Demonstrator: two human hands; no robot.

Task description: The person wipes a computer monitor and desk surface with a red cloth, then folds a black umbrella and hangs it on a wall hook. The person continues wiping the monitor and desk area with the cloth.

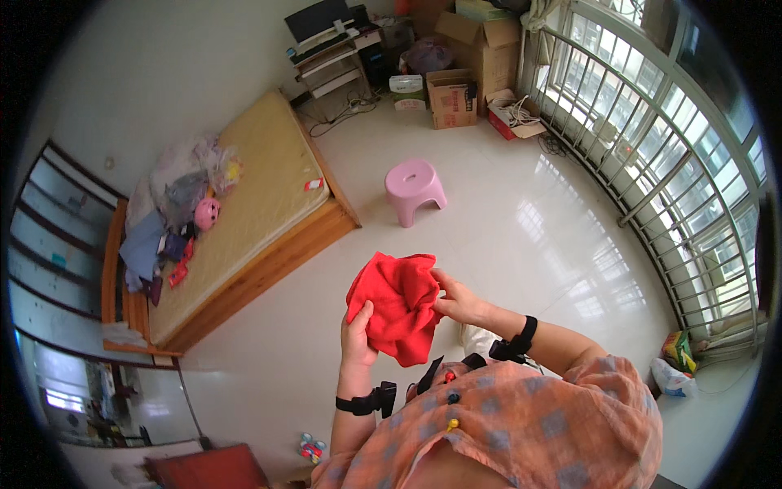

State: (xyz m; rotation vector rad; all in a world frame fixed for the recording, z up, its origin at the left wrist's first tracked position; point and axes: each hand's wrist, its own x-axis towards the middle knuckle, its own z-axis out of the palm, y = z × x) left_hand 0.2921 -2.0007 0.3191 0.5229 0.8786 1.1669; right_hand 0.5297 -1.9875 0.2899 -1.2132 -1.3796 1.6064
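A bunched red cloth (397, 305) is held up in front of my body, over the tiled floor. My left hand (358, 336) grips its lower left edge, the thumb lying on top of the fabric. On the other side my right hand (458, 298) pinches the cloth's right edge between thumb and fingers. The cloth is folded and creased, so its full shape does not show. Black straps with small dark boxes sit around both my forearms. Beyond the cloth a pink plastic stool (412, 183) stands on the floor.
A wooden bed with a bare mattress (263, 195) stands at the left, with clothes, bags and a pink ball-like thing on it. Cardboard boxes (452, 98) and a computer desk (333, 55) are at the back. A metal railing (647, 104) runs along the windows at the right.
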